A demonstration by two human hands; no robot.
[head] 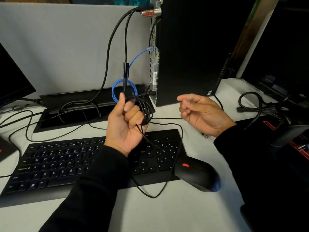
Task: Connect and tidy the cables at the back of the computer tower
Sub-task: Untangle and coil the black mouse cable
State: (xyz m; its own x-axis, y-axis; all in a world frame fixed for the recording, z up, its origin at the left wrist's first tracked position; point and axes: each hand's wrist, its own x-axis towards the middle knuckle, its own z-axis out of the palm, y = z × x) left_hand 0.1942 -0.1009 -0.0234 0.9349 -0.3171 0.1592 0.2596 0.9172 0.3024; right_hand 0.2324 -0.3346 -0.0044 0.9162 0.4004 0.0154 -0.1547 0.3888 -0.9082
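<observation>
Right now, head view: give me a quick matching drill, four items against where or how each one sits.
Items:
1. left hand
2. right hand
3. mouse
4. blue cable

States:
A. plugged into the back of the computer tower
B. grips a coiled bundle of black cable
C. on the desk, at the keyboard's right end
D. fingers loosely curled, holding nothing

Pairs: 1-B, 2-D, 3-C, 4-A

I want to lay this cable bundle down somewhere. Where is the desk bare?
Bare desk lies in front of the keyboard and mouse, between the sleeves. A smaller patch sits between the tower and the right hand, crossed by one thin cable. Behind the keyboard, by the black cable tray, loose cables crowd it. The left hand holds the bundle.
</observation>
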